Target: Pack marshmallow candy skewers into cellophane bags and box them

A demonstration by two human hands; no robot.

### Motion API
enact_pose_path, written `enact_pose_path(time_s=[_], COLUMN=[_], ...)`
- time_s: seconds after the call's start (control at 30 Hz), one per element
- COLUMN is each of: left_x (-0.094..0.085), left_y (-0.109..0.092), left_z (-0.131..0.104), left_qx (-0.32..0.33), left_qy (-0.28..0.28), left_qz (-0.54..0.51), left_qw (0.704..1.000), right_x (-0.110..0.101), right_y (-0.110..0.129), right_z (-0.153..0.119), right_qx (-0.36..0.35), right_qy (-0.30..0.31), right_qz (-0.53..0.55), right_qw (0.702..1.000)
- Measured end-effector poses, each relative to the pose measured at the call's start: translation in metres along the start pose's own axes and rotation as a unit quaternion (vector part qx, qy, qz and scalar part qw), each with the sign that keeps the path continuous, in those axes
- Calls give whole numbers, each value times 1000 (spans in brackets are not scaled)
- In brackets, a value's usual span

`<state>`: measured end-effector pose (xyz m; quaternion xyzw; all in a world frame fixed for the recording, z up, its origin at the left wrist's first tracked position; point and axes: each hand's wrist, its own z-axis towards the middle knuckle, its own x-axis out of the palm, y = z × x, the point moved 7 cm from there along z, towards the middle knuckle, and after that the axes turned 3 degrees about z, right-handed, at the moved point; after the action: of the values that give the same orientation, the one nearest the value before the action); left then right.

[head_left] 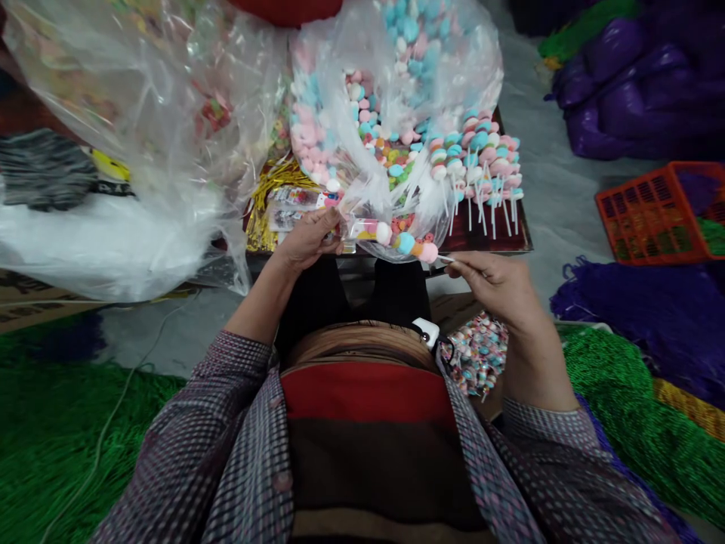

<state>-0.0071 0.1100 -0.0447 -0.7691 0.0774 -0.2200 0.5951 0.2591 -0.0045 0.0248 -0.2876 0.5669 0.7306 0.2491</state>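
Observation:
My right hand [488, 283] pinches the white stick of a candy skewer [405, 242], which is threaded with pink, blue and white pieces and orange ones between them. The skewer points left, its far end at or inside the mouth of a small clear wrapper [356, 229] with a coloured print. My left hand [315, 236] is closed on that wrapper's other end. Behind my left hand lie a stack of printed clear wrappers [288, 210] and a bunch of gold twist ties [272, 185]. Several finished-looking skewers [481, 155] are piled at the table's right, sticks toward me.
Large clear bags of pink, blue and white candies [419, 60] and of gummy pieces [215, 98] cover the table's back. A box of wrapped skewers [480, 355] sits low by my right arm. An orange crate [660, 215] and green netting [651, 393] are right.

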Motion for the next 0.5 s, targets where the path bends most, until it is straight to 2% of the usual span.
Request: enact_pose_path(time_s=[0.1,0.2,0.37,0.5], left_x=[2,-3,-5,-2], left_y=[1,3,6,4], left_z=[2,4,5,3], left_qx=[18,28,23,10], left_qy=[41,40,31,27], left_qz=[5,32,57,81], left_qw=[999,998,998,996], right_x=[-2,-2,-5,-8], right_y=[-7,-10,-8,-3], right_z=[-2,-3,-4,-6], right_qx=[48,75,65,39], right_qy=[-15,-28,-74,-119], right_qz=[74,127,127,81], right_qw=[996,989,987,989])
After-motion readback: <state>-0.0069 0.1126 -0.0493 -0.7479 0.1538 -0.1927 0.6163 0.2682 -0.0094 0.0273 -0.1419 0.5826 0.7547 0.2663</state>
